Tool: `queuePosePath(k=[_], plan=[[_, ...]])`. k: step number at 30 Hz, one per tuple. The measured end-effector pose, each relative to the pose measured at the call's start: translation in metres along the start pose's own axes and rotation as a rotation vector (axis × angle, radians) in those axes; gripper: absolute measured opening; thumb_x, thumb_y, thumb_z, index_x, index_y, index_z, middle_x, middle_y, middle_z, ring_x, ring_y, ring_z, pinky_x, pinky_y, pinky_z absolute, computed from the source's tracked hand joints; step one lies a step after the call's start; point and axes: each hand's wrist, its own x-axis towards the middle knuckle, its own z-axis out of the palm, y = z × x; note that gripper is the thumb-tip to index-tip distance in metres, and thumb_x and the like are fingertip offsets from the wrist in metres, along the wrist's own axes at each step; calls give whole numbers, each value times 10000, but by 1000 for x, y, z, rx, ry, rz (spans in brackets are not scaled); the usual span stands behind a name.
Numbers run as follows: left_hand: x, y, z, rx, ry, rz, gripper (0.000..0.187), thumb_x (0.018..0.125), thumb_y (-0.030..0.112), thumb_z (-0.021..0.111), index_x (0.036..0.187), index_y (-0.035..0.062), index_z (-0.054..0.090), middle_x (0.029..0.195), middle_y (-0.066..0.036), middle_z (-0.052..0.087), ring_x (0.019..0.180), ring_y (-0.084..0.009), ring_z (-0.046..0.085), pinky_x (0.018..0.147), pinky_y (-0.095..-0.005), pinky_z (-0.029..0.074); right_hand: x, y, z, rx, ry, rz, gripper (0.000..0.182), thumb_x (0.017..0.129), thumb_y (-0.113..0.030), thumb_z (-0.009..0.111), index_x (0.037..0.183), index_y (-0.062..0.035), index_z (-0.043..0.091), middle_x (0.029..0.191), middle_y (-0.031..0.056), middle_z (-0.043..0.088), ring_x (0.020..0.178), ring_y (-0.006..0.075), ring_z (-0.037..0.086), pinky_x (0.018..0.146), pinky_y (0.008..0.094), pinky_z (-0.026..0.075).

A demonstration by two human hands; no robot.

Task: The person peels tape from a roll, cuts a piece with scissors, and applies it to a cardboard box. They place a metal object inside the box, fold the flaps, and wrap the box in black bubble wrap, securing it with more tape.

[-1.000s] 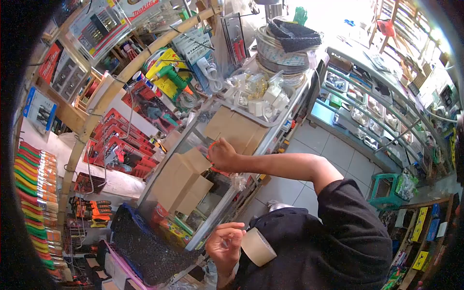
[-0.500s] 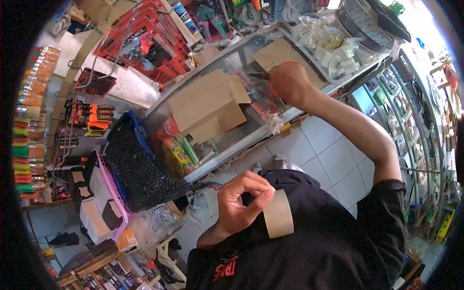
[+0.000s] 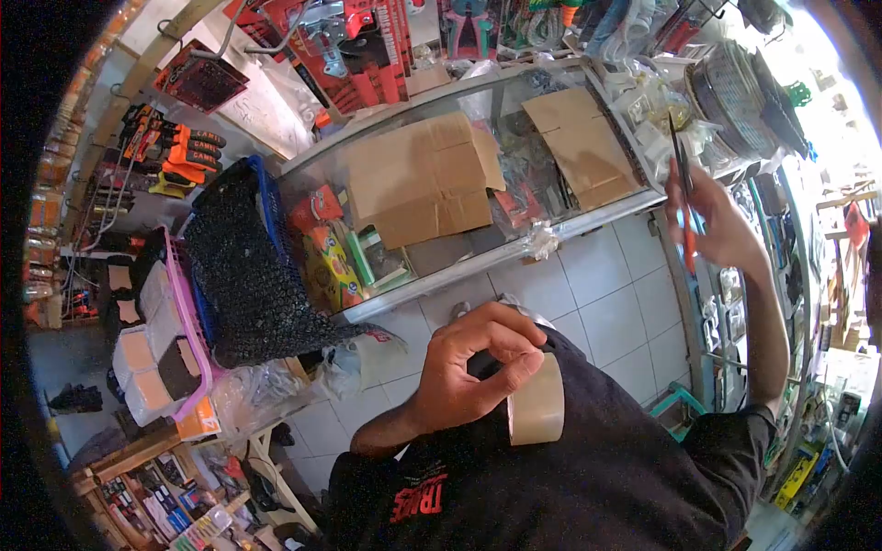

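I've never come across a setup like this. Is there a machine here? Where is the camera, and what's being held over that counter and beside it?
There's no machine arm here, just a person working with two bare hands. The camera is worn on their head and looks forward and down, so you see roughly what they face, including their own dark shirt.

The left hand, in front of the shirt, holds a roll of tan tape. The right hand, out to the side, holds scissors with dark blades and reddish handles.

On the glass-topped counter lie a large piece of cardboard with creases and a smaller cardboard piece.
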Motion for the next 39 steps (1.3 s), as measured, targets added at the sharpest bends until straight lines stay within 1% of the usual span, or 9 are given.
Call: queuePosePath(k=[2,7,10,12,15,18,21,24,39], plan=[[3,0,-1,26,-12,27,56,861,59,768,877,35,720,1049,-159,699,963,-192,665,892,-349,513,-20,-14,-2,-145,-192,-196,663,765,-334,882,1213,-25,504,1002,105,607,905,271,641,858,387,518],[9,-1,-10,166,-120,78,126,915,149,771,938,37,718,1214,-118,633,904,-138,666,818,-296,546,-41,-94,23,-324,-744,-88,848,681,-606,895,1181,-19,541,1086,162,660,972,349,703,855,439,559],[8,1,-12,180,-143,41,148,910,173,784,937,38,727,1233,-118,605,906,-142,663,839,-300,538,-47,-106,24,-313,-813,32,918,665,-720,844,1173,-15,548,896,176,676,797,385,697,727,461,530],[7,2,-10,153,-146,14,154,910,182,785,940,40,732,1233,-119,595,912,-141,658,842,-298,535,-46,-114,23,-349,-797,11,906,693,-738,815,1172,-12,558,816,161,680,745,389,699,694,466,533],[6,16,-6,108,-125,-86,95,861,109,797,875,55,720,1191,-160,603,1193,-240,543,1067,-407,383,-38,-128,24,-407,-836,-19,892,730,-769,765,1146,-3,578,758,156,676,721,392,699,677,466,538],[3,21,-5,113,-127,-128,94,866,110,794,875,56,718,1164,-145,607,1181,-232,544,1073,-395,374,-33,-135,30,-462,-862,-40,853,763,-762,740,1108,5,598,728,162,667,721,398,696,677,464,545],[0,17,-13,254,-215,-37,176,923,205,772,951,35,732,1203,-119,580,968,-140,635,891,-307,515,-29,-140,35,-505,-875,-49,793,789,-723,741,1085,1,612,721,162,670,725,399,696,680,465,551],[-6,23,-7,112,-165,-146,89,870,113,792,872,61,720,1116,-116,605,1141,-204,547,1062,-386,376,-26,-145,39,-527,-889,-65,687,822,-639,748,1085,-15,626,726,159,678,732,394,698,688,464,555],[-18,15,-2,104,-136,-129,78,981,129,683,993,53,698,1171,-117,577,1046,-147,588,906,-305,497,-38,-144,41,-414,-835,-107,590,933,-601,632,874,-16,682,743,204,688,779,420,687,700,497,562]])
